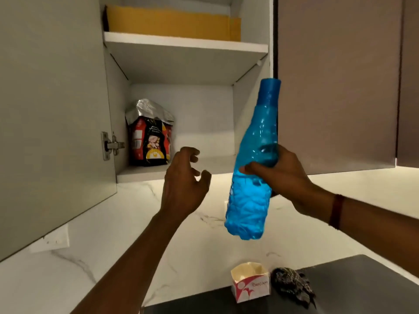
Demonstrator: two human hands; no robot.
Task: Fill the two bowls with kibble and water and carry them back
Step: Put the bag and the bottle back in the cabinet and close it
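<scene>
My right hand [281, 175] grips the blue bottle [254, 159], tilted. My left hand [183, 182] is empty, fingers loosely spread, near the kibble bag [149, 137] on the shelf [181, 169].

there are two hands, the left hand [183, 184] and the right hand [283, 175], and one wrist band [337, 210]. i count one blue bottle [249, 207] and one food bag [149, 141] with a foil top. the cupboard has three doors: one open door [52, 109] with one hinge [111, 145], one closed door [335, 87] and a second closed door [409, 75]. inside are two shelves, the upper shelf [186, 45] and the lower shelf [145, 172], and one yellow box [172, 23]. there is also one small paper box [250, 283], one dark cloth [292, 285] and one socket plate [53, 241].
</scene>
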